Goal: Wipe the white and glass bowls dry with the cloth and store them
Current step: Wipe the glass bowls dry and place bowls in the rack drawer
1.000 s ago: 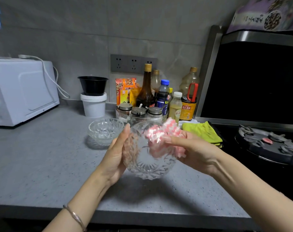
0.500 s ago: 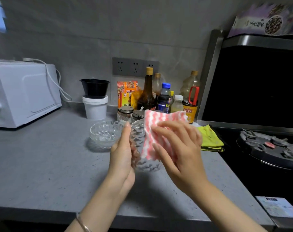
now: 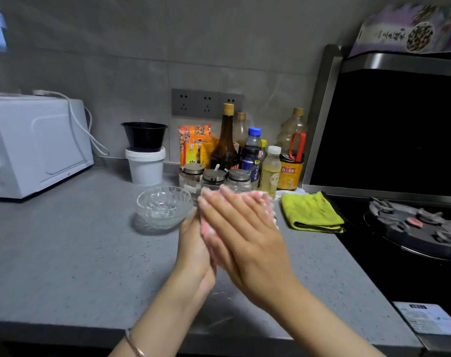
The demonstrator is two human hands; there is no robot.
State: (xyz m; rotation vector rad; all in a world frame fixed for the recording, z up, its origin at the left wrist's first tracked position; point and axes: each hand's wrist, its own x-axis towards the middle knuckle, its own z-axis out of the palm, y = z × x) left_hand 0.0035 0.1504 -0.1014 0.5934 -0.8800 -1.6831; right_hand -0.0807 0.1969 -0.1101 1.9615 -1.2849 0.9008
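Sandwiching the cloth [image 3: 266, 204] between flat left hand [image 3: 193, 243] and right hand [image 3: 245, 235], I should rub evenly, avoiding the ten-o'clock glass bowl [image 3: 163, 206].

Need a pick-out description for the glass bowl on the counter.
Find the white microwave oven, left on the grey countertop. Right of it stands a white plastic tub; just in front sits the clear glass bowl. Unlike the lidded glass jars behind, it is open, faceted and low.

Orange bottle [image 3: 291, 173] label, perhaps "海天酱油"
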